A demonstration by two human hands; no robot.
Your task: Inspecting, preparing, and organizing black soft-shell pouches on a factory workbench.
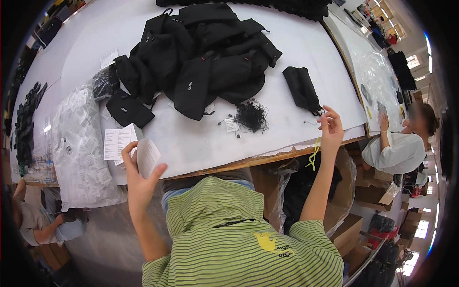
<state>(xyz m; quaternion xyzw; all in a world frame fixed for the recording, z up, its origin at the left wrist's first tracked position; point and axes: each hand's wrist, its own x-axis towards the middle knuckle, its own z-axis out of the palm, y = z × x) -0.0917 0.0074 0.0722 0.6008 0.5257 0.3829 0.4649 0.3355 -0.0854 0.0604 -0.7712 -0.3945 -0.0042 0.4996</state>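
Observation:
Between the thumb and fingers of my left hand (141, 184) is a white printed leaflet (148, 157), slightly bent, above the table's front edge. Just beyond that hand lies a stack of similar printed leaflets (114, 143). My right hand (331, 128) is at the near end of a black fabric pouch (300, 88), its fingertips pinched together by the pouch's cord. Whatever sits between those fingertips is too small to make out. A tangle of thin black tag strings (252, 116) lies between my hands, farther in.
A large heap of black pouches (201, 57) covers the far middle of the white table (215, 143). At left stands a clear plastic bag (79, 148) of white labels. Under the table edge is a lined carton (342, 191) with black goods. A co-worker (399, 148) sits at right, another person at left.

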